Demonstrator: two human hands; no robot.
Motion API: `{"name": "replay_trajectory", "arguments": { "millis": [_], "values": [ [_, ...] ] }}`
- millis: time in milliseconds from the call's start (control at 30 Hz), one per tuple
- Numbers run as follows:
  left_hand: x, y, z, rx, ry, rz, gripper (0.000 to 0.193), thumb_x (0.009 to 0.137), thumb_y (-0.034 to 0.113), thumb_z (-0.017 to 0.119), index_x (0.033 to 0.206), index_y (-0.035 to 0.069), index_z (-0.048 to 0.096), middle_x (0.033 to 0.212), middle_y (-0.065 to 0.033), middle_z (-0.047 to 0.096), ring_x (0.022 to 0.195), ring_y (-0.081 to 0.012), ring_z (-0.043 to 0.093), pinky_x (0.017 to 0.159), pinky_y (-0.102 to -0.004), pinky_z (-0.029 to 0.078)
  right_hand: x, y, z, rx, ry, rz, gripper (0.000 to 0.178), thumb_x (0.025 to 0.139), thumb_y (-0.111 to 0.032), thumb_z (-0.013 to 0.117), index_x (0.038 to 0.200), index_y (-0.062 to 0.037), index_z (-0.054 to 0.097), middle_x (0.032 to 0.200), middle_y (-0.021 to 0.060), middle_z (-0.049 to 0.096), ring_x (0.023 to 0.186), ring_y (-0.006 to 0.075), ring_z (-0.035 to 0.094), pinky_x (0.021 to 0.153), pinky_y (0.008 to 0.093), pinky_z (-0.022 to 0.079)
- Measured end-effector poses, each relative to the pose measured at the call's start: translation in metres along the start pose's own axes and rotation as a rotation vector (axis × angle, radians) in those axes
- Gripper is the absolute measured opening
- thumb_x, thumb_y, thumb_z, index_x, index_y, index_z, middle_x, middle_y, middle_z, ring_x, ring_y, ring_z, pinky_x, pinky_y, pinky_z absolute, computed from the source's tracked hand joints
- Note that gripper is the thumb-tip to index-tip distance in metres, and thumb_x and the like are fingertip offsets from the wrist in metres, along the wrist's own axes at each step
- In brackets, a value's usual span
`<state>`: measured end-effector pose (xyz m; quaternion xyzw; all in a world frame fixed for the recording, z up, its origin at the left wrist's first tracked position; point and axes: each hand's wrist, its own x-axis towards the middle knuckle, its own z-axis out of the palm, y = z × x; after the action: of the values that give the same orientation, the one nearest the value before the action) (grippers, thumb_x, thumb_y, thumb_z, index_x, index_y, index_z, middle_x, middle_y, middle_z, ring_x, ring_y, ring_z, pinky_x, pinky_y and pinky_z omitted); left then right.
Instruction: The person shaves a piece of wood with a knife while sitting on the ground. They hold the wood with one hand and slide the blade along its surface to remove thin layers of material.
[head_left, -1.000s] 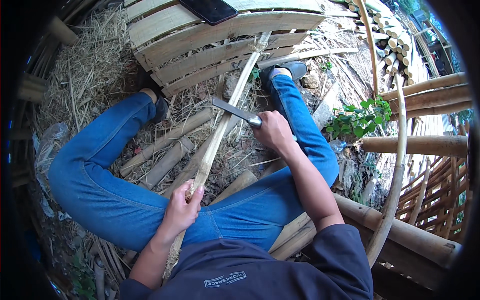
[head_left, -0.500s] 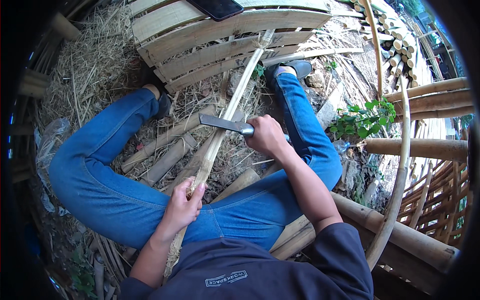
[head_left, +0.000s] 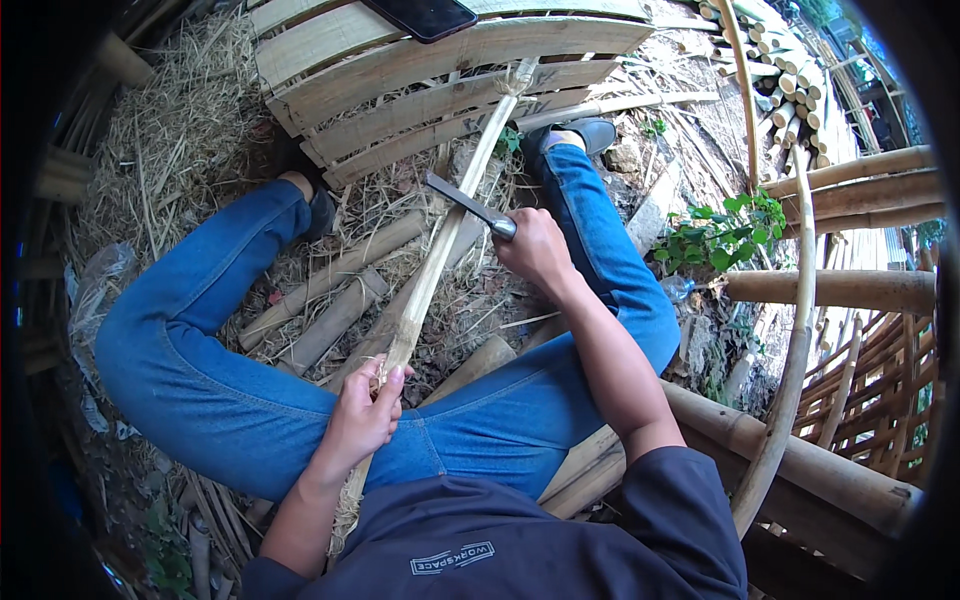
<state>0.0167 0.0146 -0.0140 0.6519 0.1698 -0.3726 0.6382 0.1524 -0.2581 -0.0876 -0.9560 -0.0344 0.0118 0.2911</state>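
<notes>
Phone [head_left: 425, 15] cut by top edge; knife handle [head_left: 505, 229] hidden in right hand [head_left: 535, 250].

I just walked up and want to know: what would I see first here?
First, the long pale bamboo strip running up the middle between the blue-jeaned legs. The left hand grips its near end, and the right hand holds a knife with its blade against the strip. Beyond lies a slatted bamboo panel with a dark phone on it.

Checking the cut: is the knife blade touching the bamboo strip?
Touching. The head view shows the knife blade lying across the bamboo strip with no visible gap, gripped by the right hand.
</notes>
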Motion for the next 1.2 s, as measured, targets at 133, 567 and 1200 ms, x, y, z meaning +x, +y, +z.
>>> {"name": "replay_trajectory", "arguments": {
  "millis": [133,567,1200],
  "values": [
    [0.001,-0.004,-0.001,-0.009,-0.007,-0.012,0.029,0.101,0.033,0.052,0.108,0.005,0.054,0.059,0.0035,0.046,0.044,-0.0038,0.04,0.039,-0.0212,0.033,-0.013,-0.004,0.005,0.097,-0.181,0.009,0.014,0.071,-0.014,0.062,0.071,0.0004,0.064,0.072,0.026,0.063,0.073,0.0425,0.064,0.076,0.0496,0.052],
    [0.004,-0.012,-0.001,0.076,0.078,0.051,0.038,0.099,0.033,0.054,0.12,0.002,0.051,0.058,0.0026,0.046,0.045,-0.0046,0.043,0.039,-0.0216,0.035,-0.027,-0.03,-0.001,-0.115,-0.196,-0.14,0.012,0.067,-0.013,0.062,0.074,-0.0054,0.068,0.07,0.0206,0.065,0.07,0.039,0.066,0.071,0.0467,0.054],
    [0.004,-0.012,-0.002,0.082,0.05,0.07,0.041,0.099,0.033,0.056,0.122,0.0,0.05,0.058,0.0023,0.046,0.045,-0.0046,0.043,0.039,-0.0216,0.035,-0.019,-0.014,-0.002,-0.053,-0.106,0.012,0.012,0.067,-0.012,0.062,0.074,-0.0045,0.069,0.07,0.0239,0.064,0.072,0.0413,0.065,0.074,0.0487,0.054]
  ]
}}
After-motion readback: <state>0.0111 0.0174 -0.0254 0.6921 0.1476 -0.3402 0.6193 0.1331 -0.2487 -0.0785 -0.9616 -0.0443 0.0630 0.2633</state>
